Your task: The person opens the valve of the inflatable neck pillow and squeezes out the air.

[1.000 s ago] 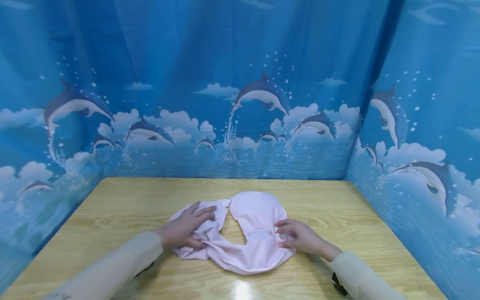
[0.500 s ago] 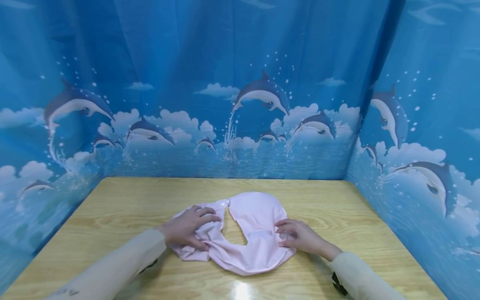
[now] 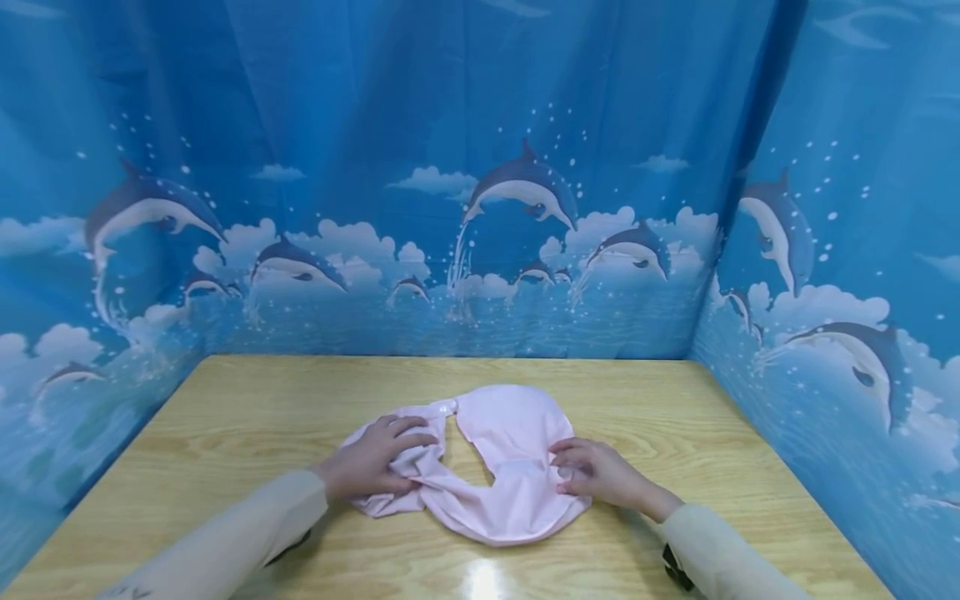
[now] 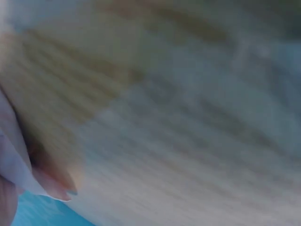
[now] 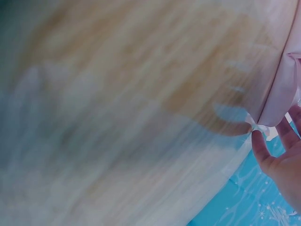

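Observation:
A pale pink cloth bib (image 3: 513,421) lies on the wooden table, spread in a ring around an open neck hole. Its two ends meet at the far side by a small whitish snap (image 3: 447,408). At the bib's left part, my left hand (image 3: 372,458) grips bunched cloth between thumb and fingers; in the left wrist view, cloth (image 4: 14,150) covers part of the fingers. My right hand (image 3: 600,477) pinches the bib's right edge with its fingertips. In the right wrist view, the thumb and fingers of the right hand (image 5: 284,165) meet that edge.
The wood-grain table (image 3: 255,408) stretches out around the bib on all sides. A blue curtain (image 3: 360,167) printed with dolphins hangs behind the table and along its sides. Both wrist views are largely blurred.
My left hand has shifted slightly, drawing and bunching the left part of the bib; the snap at the far side has come into sight. The right hand stays in place.

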Demonstrator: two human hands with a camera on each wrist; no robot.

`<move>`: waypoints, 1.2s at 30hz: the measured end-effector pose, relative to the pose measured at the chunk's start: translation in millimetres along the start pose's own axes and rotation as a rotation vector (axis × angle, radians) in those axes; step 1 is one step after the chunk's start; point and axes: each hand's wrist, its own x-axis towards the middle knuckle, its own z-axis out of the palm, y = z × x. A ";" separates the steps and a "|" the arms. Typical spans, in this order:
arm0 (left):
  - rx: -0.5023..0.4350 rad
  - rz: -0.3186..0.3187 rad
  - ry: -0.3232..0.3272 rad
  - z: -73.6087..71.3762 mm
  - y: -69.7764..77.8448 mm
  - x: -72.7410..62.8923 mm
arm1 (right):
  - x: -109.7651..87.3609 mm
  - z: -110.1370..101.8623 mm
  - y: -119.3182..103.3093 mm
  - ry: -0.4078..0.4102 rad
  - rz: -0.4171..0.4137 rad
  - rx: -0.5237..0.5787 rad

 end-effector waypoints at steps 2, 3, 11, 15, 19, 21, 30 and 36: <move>-0.003 0.012 0.035 2.9 -0.9 -1.6 | -0.2 0.2 0.1 0.000 0.000 0.003; -0.009 0.016 0.054 4.4 -1.5 -2.5 | -0.2 0.4 0.3 0.000 -0.001 0.004; -0.033 0.075 0.193 11.3 -6.3 -9.7 | 1.6 2.0 1.5 0.000 -0.006 0.003; -0.029 0.086 0.205 11.3 -6.4 -11.3 | 1.9 2.3 1.4 -0.009 0.005 0.011; -0.018 0.075 0.183 11.2 -5.8 -12.5 | 1.6 1.8 0.6 -0.014 0.009 0.010; -0.013 0.071 0.162 10.9 -5.3 -12.5 | 1.2 1.4 0.3 -0.012 0.002 0.004; 0.017 0.061 0.048 4.0 -3.1 -5.9 | 0.0 -0.7 0.3 -0.033 0.044 0.024; 0.055 0.006 -0.035 -4.2 8.1 -2.5 | 0.1 -0.1 1.0 -0.024 0.036 0.017</move>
